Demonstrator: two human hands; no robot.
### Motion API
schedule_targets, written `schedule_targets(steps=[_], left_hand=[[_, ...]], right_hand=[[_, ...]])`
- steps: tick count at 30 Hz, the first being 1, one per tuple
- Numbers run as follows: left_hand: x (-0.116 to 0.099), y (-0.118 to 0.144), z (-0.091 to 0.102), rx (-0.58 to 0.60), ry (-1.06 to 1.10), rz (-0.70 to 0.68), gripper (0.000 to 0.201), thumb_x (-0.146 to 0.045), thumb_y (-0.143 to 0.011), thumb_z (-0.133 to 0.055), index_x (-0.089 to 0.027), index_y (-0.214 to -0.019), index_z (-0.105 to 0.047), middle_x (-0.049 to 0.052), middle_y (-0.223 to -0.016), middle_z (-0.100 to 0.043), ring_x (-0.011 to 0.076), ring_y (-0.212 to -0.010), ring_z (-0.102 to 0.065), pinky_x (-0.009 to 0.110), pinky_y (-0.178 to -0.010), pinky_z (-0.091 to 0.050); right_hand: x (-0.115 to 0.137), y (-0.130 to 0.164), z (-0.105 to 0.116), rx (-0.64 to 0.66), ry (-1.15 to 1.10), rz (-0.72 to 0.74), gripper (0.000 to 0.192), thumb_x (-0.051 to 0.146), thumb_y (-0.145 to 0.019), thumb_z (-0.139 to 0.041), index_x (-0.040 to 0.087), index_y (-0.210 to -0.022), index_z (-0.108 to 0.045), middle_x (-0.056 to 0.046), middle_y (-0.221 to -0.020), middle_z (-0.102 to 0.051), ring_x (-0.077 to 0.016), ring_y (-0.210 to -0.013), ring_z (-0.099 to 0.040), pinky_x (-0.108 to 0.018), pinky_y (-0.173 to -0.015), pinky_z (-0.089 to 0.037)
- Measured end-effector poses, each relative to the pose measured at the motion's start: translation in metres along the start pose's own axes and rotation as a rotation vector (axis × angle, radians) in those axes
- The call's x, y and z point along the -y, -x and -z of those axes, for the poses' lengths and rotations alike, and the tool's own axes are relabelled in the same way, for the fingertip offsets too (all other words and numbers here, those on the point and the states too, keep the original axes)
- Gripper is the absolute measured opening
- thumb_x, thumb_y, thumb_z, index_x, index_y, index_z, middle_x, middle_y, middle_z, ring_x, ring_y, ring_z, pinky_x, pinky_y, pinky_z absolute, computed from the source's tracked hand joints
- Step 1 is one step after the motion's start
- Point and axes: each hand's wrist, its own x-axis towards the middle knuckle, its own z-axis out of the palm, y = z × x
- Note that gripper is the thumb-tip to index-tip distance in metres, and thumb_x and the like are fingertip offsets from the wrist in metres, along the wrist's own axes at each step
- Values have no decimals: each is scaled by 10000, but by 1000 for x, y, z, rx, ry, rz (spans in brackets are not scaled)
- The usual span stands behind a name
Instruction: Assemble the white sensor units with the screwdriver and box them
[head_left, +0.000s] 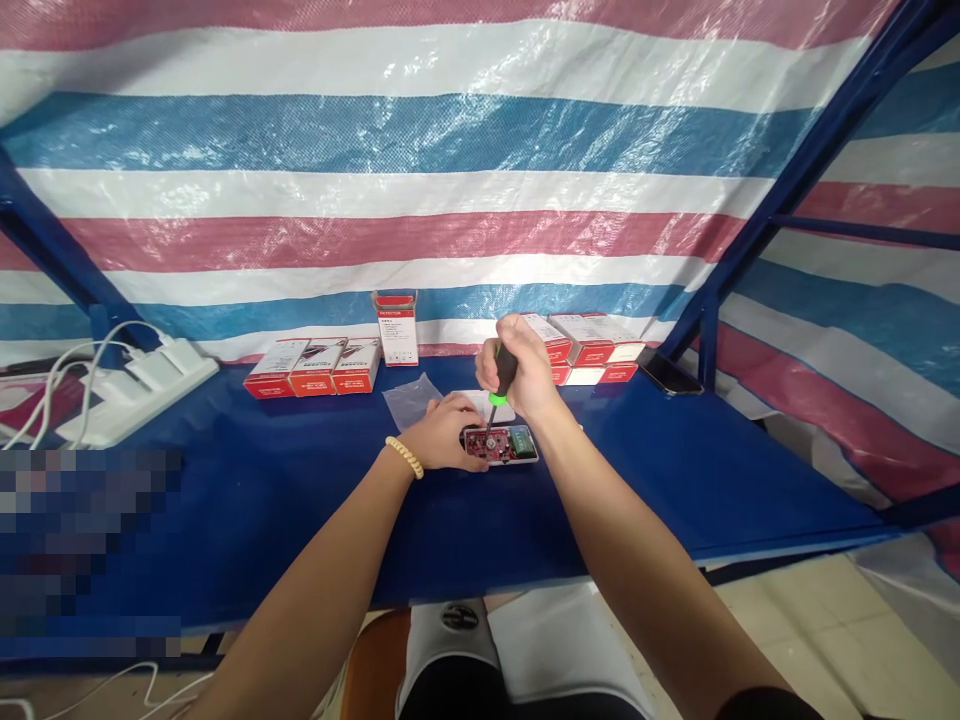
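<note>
We see our right hand point(521, 365) clenched around the black handle of a screwdriver point(501, 385), which stands nearly upright with its green collar just below the fist and its tip down on a red circuit board point(501, 444). The board lies flat near the middle of the blue surface point(660, 470), with a green terminal block at its right end, and it appears to sit in a shallow pale tray, though we cannot tell this for sure. Our left hand point(446, 432) rests on the surface with its fingers pressed against the board's left edge, gripping it in place; a beaded bracelet point(405, 456) circles that wrist.

Just behind the left hand lies a clear plastic bag point(409, 398), and a white piece point(469, 399) shows between the 2 hands, beyond the board. Along the back of the surface, against the striped tarp point(450, 150), we count 3 red and white boxes point(313, 366) in a row on the left, 1 box point(396, 327) standing upright beside them, and a further stack of boxes point(592, 350) behind the right hand. A dark phone point(670, 373) lies near the right rear corner, well apart from the board. At far left a white power strip point(150, 385) with cables sits on the surface.
</note>
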Motion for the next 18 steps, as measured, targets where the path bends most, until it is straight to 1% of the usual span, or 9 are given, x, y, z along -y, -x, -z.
schedule_targets(steps=[3,5,7,9,11,13,16,18], left_hand=[[-4,-1,4,-10,-52,-50,518,-560,-588,-782,-175,-924,-695,82,-1104,-559,289,-1082,-487,398,-936,-378],[-8,0,7,13,-65,-69,443,-540,-618,-766,-168,-848,-697,76,-1035,-576,267,-1021,-522,369,-896,-411],[-10,0,9,35,-62,-61,402,-531,-649,-743,-176,-834,-704,70,-1004,-589,253,-984,-548,350,-858,-432],[-11,0,10,35,-68,-57,392,-540,-666,-726,-185,-832,-712,67,-1013,-592,249,-978,-560,343,-838,-443],[-11,0,11,25,-87,-67,402,-547,-663,-724,-185,-838,-717,70,-1029,-590,254,-995,-559,340,-841,-449],[-12,0,11,26,-101,-77,410,-536,-660,-730,-182,-867,-720,73,-1043,-587,256,-1009,-556,340,-848,-451],[-12,0,11,27,-114,-86,416,-516,-656,-738,-177,-896,-723,77,-1061,-577,257,-1023,-549,340,-856,-450],[-12,0,11,31,-113,-89,415,-522,-664,-731,-174,-890,-727,81,-1052,-576,256,-1016,-548,341,-856,-447]], right_hand=[[2,-1,2,-51,167,51,394,555,-794,-626,246,-764,-383,89,-539,-540,-82,-377,-443,-215,-394,-334],[11,-1,5,-49,343,73,370,535,-799,-635,227,-738,-440,66,-569,-551,-90,-447,-497,-235,-467,-392],[26,-2,8,12,515,91,337,501,-809,-636,203,-716,-512,32,-620,-573,-108,-557,-543,-261,-562,-430],[43,-3,12,133,653,76,295,463,-835,-606,182,-746,-584,-2,-708,-607,-134,-675,-571,-281,-634,-435],[59,-6,14,254,771,41,257,410,-867,-548,171,-821,-631,-16,-758,-618,-148,-741,-567,-291,-671,-424],[71,-9,13,313,894,-20,244,342,-889,-481,161,-859,-642,-24,-772,-620,-152,-755,-556,-295,-686,-411],[83,-13,6,331,1105,-171,317,279,-909,-369,153,-785,-632,-49,-761,-624,-157,-718,-546,-299,-673,-401],[90,-15,-4,322,1287,-292,381,316,-921,-323,158,-766,-632,-71,-775,-638,-178,-709,-558,-311,-664,-404]])
